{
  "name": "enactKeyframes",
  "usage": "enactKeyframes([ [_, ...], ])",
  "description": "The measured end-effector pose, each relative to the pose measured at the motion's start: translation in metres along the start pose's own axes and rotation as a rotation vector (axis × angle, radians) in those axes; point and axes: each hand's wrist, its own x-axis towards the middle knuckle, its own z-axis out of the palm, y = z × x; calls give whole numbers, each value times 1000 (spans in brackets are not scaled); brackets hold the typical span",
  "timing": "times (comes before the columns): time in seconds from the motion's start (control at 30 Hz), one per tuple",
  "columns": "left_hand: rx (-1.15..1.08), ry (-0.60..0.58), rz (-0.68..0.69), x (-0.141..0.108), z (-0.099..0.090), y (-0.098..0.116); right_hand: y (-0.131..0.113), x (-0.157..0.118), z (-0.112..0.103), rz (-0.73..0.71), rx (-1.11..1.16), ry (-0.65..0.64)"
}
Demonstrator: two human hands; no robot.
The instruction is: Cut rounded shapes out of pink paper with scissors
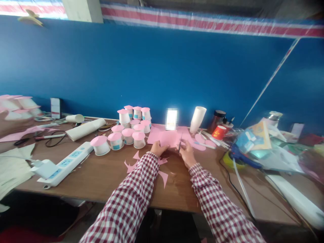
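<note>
Pink paper [168,139] is pinched at its near left edge by my left hand [158,148], thumb on top. My right hand [187,153] is closed around a pair of scissors [180,143], whose dark blades point away from me at the paper's right side; the handles are mostly hidden by my fingers. Curved pink paper scraps [164,178] lie on the table below and between my forearms. Cut pink paper rounds [199,139] rest to the right of the sheet. Left of it stand several white paper cups [102,148] with pink paper tops.
A white power strip [68,163] lies on the brown table [108,182] at left. White cup stacks [86,129] lie behind it. A white roll [198,119], a red cup [219,132] and a dark jar [217,119] stand back right. Plastic bags [273,148] and cords fill the far right.
</note>
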Motion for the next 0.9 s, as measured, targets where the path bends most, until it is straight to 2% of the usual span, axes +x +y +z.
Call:
enactKeyframes([
  [0.13, -80, 2, -61, 0, 0, -1, 1, 0, 2, -21, -15, -2],
  [0.3, -141, 6, -30, 2, 0, -5, -2, 2, 1, -81, -52, 22],
  [0.53, -176, 30, -105, 3, 1, -5, 1, 4, -3, -238, -375, 122],
  [0.73, -259, 75, -102, 4, 0, -4, 11, 8, -5, -210, -360, 168],
  [0.9, -294, 77, -84, 6, -2, -9, 9, 7, -5, -210, -313, 142],
])
